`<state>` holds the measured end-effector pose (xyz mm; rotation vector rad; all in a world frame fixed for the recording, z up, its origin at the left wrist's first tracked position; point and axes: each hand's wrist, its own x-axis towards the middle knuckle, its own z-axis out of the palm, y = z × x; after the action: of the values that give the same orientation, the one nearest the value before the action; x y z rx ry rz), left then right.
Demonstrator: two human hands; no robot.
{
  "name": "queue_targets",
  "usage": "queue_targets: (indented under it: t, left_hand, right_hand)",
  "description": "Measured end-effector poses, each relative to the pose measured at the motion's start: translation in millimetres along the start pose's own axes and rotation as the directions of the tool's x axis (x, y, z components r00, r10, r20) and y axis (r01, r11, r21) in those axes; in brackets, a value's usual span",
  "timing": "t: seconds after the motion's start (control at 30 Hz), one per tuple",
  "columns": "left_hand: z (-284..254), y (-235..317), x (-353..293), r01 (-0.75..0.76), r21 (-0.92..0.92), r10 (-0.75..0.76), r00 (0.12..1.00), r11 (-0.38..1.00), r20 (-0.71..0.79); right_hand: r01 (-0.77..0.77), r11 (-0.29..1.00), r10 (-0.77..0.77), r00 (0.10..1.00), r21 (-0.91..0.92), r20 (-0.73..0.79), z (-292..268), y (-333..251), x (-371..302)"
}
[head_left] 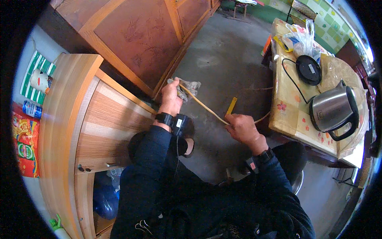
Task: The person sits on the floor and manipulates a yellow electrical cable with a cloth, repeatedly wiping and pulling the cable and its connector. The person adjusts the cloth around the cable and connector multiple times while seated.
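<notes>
My left hand (171,97) is closed on a crumpled grey rag (192,86) and on one end of a long, thin, tan strip (203,104). From there the strip bows down to my right hand (244,129), whose fingers pinch it. Past that hand it curves on toward the table edge. Whether it is cane, bamboo or cord is unclear. A flat yellow piece (232,105) sticks up beside my right fingertips. I cannot tell if the hand holds it or if it lies beyond.
A table (284,123) at right bears a steel kettle (334,107), its black base (308,70) and plastic bags (304,42). A wooden cabinet (113,131) stands close on my left, a large reddish-brown cupboard (139,40) beyond. A metal basin (298,183) shows by my right knee.
</notes>
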<state>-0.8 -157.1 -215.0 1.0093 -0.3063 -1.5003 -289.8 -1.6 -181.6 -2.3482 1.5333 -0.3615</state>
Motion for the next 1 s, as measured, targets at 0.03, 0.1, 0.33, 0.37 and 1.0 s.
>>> queue_targets:
  t: [0.03, 0.1, 0.33, 0.37, 1.0]
  left_hand:
    - [-3.0, 5.7, 6.0, -0.010, 0.014, 0.011, 1.000, 1.000, -0.026]
    - [-8.5, 13.2, 16.1, -0.032, 0.008, 0.032, 0.996, 0.999, -0.080]
    - [-5.8, 11.0, 29.5, 0.022, -0.059, -0.026, 0.997, 0.998, -0.068]
    - [-2.8, 8.9, 27.3, 0.001, -0.080, -0.004, 0.999, 0.997, -0.035]
    - [17.6, 19.1, 22.2, 0.041, 0.079, -0.049, 0.993, 0.996, 0.104]
  right_hand:
    - [0.005, 0.998, -0.003, 1.000, -0.055, 0.025, -4.4, 3.2, -3.1]
    - [0.088, 0.996, -0.087, 0.994, 0.013, -0.073, -15.7, 7.1, -10.3]
    - [0.136, 0.935, -0.149, 0.989, 0.328, 0.015, -53.6, 1.1, -13.7]
    - [0.160, 0.922, -0.176, 0.984, 0.352, 0.015, -55.5, -0.9, -13.0]
    - [0.138, 0.925, -0.120, 0.990, 0.353, -0.072, -15.1, -19.9, -16.8]
